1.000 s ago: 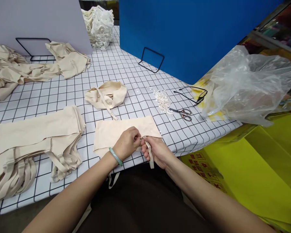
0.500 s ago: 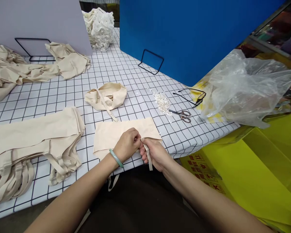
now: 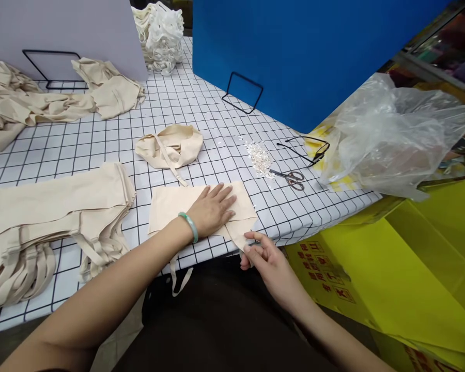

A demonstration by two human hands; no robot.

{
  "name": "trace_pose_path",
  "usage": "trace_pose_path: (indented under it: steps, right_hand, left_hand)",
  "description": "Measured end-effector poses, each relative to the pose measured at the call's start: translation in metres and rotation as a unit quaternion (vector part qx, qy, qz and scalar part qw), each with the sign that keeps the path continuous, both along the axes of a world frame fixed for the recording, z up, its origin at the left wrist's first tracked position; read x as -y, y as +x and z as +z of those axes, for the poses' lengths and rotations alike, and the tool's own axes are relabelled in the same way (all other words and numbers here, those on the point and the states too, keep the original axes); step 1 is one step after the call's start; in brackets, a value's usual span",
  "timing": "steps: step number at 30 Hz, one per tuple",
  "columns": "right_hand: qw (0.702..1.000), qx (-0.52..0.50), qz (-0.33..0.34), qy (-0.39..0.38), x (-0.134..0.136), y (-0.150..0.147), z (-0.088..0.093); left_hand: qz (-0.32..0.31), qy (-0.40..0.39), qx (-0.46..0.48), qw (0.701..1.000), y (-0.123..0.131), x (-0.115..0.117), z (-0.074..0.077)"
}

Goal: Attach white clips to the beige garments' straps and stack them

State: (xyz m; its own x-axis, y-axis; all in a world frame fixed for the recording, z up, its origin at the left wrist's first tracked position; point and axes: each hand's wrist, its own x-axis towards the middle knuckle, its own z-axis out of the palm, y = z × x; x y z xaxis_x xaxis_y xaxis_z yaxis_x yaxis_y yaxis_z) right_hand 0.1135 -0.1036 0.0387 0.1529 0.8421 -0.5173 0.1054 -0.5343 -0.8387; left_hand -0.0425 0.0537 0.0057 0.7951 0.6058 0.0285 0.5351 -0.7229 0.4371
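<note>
A cream cloth piece [image 3: 170, 202] lies flat near the table's front edge, and a thin strap [image 3: 174, 279] hangs below it. My left hand [image 3: 211, 211], with a green bangle at the wrist, presses flat on the cloth with its fingers spread. At the cloth's lower right corner, my right hand [image 3: 264, 258] pinches a fold of it between thumb and fingers. Part of that fold is hidden behind the fingers. Just beyond lies a crumpled cream cloth piece [image 3: 191, 147] with a strap across it.
Stacked cream cloth pieces with straps [image 3: 96, 188] lie left. Scissors [image 3: 292, 179] touch a pile of small white bits [image 3: 258, 159], near black glasses [image 3: 313, 155]. A blue panel [image 3: 279, 62] stands behind. Clear plastic bags [image 3: 391, 134] and a yellow box [image 3: 403, 268] are right.
My left hand has gone from a closed grip near my right hand to lying flat on the cloth. My right hand has moved toward me and right, drawing out a fold.
</note>
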Motion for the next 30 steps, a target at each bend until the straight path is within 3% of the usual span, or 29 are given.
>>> trace_pose_path:
  steps: [5,8,11,13,16,18,21,23,27,30]
  right_hand:
    - [0.999,0.013,0.034,0.011,0.034,-0.003,-0.03]
    - [0.995,0.055,0.004,0.086,0.043,0.001,-0.039]
    - [0.939,0.24,-0.047,0.242,0.045,0.005,-0.032]
    - [0.921,0.261,0.006,0.289,0.041,0.0,-0.026]
    - [0.962,0.057,0.202,0.174,0.026,-0.03,-0.029]
    - [0.953,-0.07,0.286,0.073,0.013,-0.061,-0.039]
    - [0.941,-0.167,0.294,0.009,-0.001,-0.099,-0.052]
    - [0.941,-0.188,0.28,-0.012,-0.002,-0.107,-0.053]
    - [0.959,-0.119,0.259,-0.003,0.017,-0.081,-0.035]
    - [0.965,-0.083,0.25,0.017,0.029,-0.059,-0.012]
  left_hand:
    - [0.001,0.014,-0.081,0.997,0.011,0.002,-0.011]
    - [-0.002,-0.009,-0.086,0.996,0.011,0.0,-0.006]
    - [-0.003,-0.027,-0.004,1.0,-0.008,-0.004,0.005]
    - [0.045,0.001,0.111,0.993,-0.033,0.001,0.015]
    - [0.148,0.059,0.241,0.957,-0.078,0.03,0.026]
    - [0.176,0.055,0.259,0.948,-0.102,0.059,0.025]
    - [0.164,0.014,0.248,0.955,-0.123,0.1,0.015]
    - [0.136,0.009,0.232,0.963,-0.132,0.117,0.006]
    - [0.076,0.03,0.211,0.974,-0.139,0.128,-0.002]
    - [0.106,0.034,0.164,0.98,-0.136,0.131,-0.001]
